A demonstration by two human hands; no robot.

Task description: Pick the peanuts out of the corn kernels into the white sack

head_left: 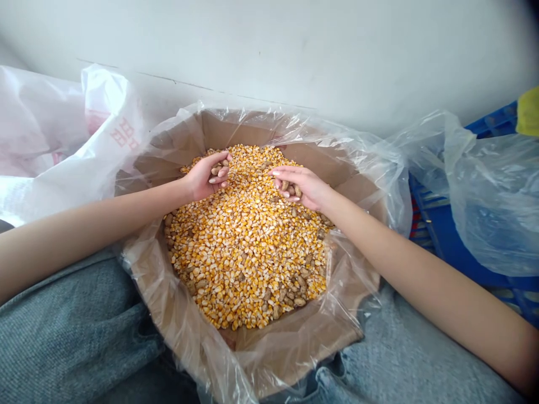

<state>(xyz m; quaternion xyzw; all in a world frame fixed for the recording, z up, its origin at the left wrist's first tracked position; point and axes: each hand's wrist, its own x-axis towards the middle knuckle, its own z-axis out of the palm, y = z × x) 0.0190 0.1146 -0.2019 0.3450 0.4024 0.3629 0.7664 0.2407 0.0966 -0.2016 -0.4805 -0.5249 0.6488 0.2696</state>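
Loose yellow corn kernels (236, 235) fill the bottom of a cardboard box (252, 128) lined with clear plastic. My left hand (204, 178) is curled round a few unshelled peanuts (218, 168), above the far left part of the corn. Across from it, my right hand (309, 188) has its fingers bent round several more peanuts (291, 189), palm turned up. A gap with corn below lies between the two hands. More peanuts (298, 289) are scattered in the corn, mostly at the near right side and along the edges.
The box stands between my knees in jeans (76, 331). To the left is a white woven sack (101, 129) with red print. At right are a blue plastic crate (455, 235), a clear plastic bag (497, 196) and something yellow (528, 112). A white wall (269, 56) rises behind.
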